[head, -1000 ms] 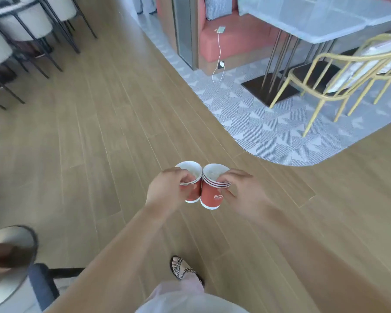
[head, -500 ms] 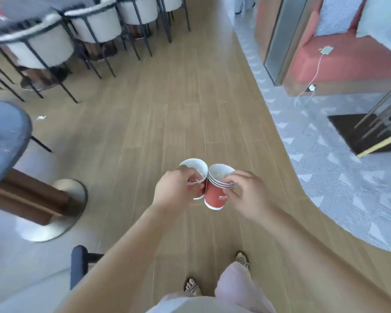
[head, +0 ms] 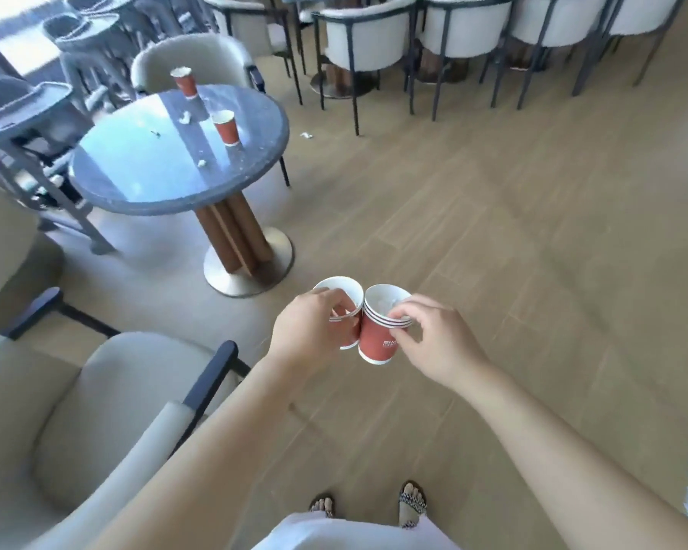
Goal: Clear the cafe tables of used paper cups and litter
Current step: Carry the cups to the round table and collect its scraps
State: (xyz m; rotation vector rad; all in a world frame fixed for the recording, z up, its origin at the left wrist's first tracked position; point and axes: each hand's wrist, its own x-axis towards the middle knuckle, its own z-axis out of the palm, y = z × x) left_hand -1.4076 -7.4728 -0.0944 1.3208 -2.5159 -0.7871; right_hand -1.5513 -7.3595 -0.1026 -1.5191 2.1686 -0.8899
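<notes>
Left hand grips single cup; right hand pinches cup stack at the rim; the two touch. On the table: far cup at far edge, second cup near right edge.

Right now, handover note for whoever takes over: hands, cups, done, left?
Left hand grips a red paper cup. Right hand pinches the rim of a nested cup stack; the two touch, side by side.
Round table ahead-left: far cup and near cup upright, paper scraps between. Floor scrap to its right.
Done: held cups collected.
Left: table cups, scraps, floor scrap.
</notes>
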